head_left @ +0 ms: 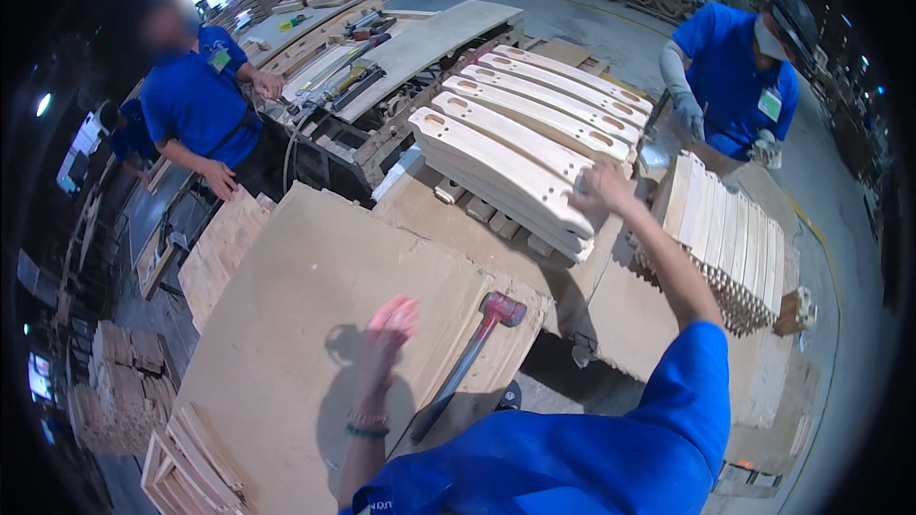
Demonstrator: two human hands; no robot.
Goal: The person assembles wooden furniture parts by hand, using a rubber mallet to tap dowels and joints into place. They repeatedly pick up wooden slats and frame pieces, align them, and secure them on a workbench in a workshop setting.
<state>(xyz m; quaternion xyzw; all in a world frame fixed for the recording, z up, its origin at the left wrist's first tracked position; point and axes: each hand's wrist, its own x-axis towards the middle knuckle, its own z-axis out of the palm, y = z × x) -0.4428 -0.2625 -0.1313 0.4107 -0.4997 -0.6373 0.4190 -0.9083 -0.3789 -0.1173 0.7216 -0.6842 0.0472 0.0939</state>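
Observation:
My right hand [603,189] reaches out to the near right end of a stack of curved pale wooden boards [510,151] with slots and drilled holes. Its fingers bend down over the end of the nearest top board, closed on it as far as I can see. Raised above the cardboard-covered table [286,296], my left hand [391,319] is slightly blurred, fingers loosely bent and nothing in them. To the right of this hand lies a mallet [504,309] with a red head and a dark handle.
A second stack of narrow wooden pieces [730,238] stands at the right, beside a gloved co-worker [735,76]. Another person [200,95] stands at the left, by a bench [439,43] with tools. Wooden frames [191,467] lean at the lower left.

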